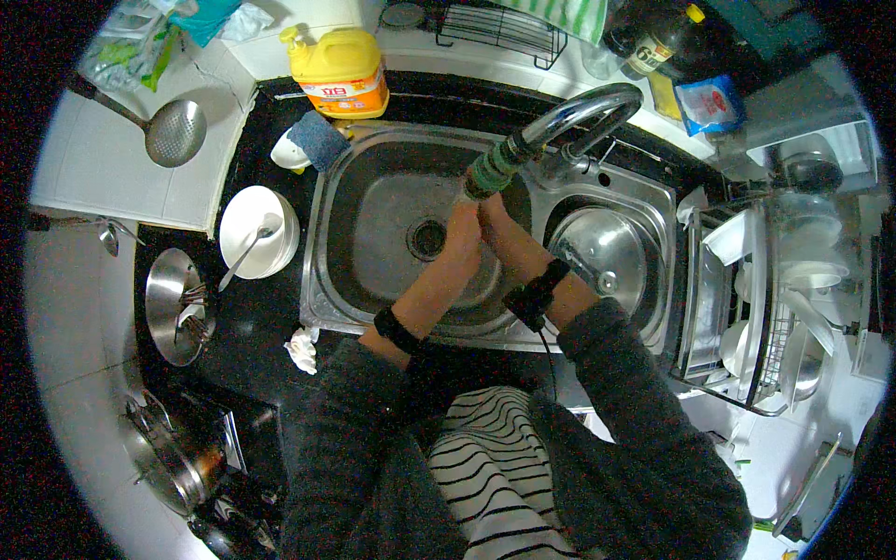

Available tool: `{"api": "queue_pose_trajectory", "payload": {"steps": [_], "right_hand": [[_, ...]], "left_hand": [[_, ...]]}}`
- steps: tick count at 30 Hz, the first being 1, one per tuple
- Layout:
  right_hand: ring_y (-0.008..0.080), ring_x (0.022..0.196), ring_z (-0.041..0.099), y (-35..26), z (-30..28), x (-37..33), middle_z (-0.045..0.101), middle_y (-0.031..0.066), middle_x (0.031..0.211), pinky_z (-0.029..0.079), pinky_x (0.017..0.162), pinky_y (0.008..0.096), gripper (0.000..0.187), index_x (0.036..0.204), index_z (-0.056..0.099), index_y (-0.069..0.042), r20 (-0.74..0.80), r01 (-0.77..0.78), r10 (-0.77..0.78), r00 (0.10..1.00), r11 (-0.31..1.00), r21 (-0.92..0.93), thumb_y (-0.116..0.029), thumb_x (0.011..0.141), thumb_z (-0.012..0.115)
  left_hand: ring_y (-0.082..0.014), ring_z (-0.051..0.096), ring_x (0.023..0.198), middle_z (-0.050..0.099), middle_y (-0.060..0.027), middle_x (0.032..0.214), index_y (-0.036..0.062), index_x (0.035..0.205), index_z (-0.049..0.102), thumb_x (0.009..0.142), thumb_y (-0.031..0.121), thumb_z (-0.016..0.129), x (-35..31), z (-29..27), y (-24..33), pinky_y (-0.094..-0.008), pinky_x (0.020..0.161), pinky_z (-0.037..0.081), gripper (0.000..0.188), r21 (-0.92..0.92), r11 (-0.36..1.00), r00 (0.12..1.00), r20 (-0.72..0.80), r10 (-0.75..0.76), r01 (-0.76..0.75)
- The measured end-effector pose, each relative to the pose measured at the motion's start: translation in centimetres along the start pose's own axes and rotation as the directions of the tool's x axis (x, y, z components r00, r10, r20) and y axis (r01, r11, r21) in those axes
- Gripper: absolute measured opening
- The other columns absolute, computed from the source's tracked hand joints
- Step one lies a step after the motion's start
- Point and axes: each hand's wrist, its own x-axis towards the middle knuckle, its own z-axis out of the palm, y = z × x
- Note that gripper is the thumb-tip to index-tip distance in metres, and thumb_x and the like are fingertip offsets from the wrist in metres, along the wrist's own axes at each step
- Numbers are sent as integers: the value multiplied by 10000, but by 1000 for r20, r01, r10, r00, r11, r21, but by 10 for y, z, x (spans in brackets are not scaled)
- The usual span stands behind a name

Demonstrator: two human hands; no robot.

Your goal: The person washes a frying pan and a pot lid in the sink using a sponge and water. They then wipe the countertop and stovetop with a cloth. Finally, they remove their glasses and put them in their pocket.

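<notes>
Left hand (pixel 461 235) and right hand (pixel 504 229) sit side by side at the green-wrapped end of a curved chrome tap (pixel 553 125), centre frame.
Over a rectangular stainless-steel sink (pixel 373 219), fingers are largely hidden; whether either hand grips or spreads cannot be told. Round white bowls (pixel 245 217) stand stacked on the black bench (pixel 252 322), left of centre.

Lighting: dim, uneven. Glare: faucet (pixel 611 91), round metal lid (pixel 593 245). Dark zone: black worktop (pixel 254 322), little detail. Distortion: fisheye bowing toward rim. Corners: black, speckled with colour noise.
</notes>
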Motion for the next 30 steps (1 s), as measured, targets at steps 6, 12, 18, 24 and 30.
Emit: {"api": "queue_pose_trajectory", "payload": {"steps": [6,12,18,24,30], "right_hand": [[301,1023,521,7,4,1,557,152,1126,418,874,391,386,1129,517,-36,-73,226,-287,955,864,-450,-316,864,500],[244,936,529,19,1,30,561,108,1118,417,794,414,571,1260,426,-36,-157,318,-484,861,753,-576,-402,842,557],[201,854,545,65,-65,35,589,109,1045,449,766,380,536,1249,457,-25,160,125,-72,985,927,-354,-248,795,635],[185,930,552,21,-175,6,587,95,1087,452,768,323,370,1159,525,-31,0,228,-340,940,631,-742,-165,820,588],[180,889,558,-72,-313,62,593,65,1023,444,742,302,336,1139,530,-44,-200,184,-664,721,462,-867,-123,816,573]], "left_hand": [[-219,457,1076,479,-48,1194,107,1310,383,924,499,374,15,-24,2,-363,920,365,551,-263,964,971,221,88,-28],[-194,503,950,530,-56,1095,100,1223,467,923,435,423,49,-21,-29,-349,778,405,453,-101,993,979,-184,-84,66],[-185,521,678,568,-45,798,101,948,570,893,411,489,99,-76,-71,-337,529,373,325,-115,990,988,-119,-98,84],[-165,505,593,539,-39,691,96,860,556,867,404,536,54,-112,-51,-328,490,384,309,44,985,967,-202,-154,166],[-191,559,727,591,-90,884,39,997,540,875,333,527,-28,-120,-26,-329,635,470,318,-46,997,967,252,-48,61]]}}
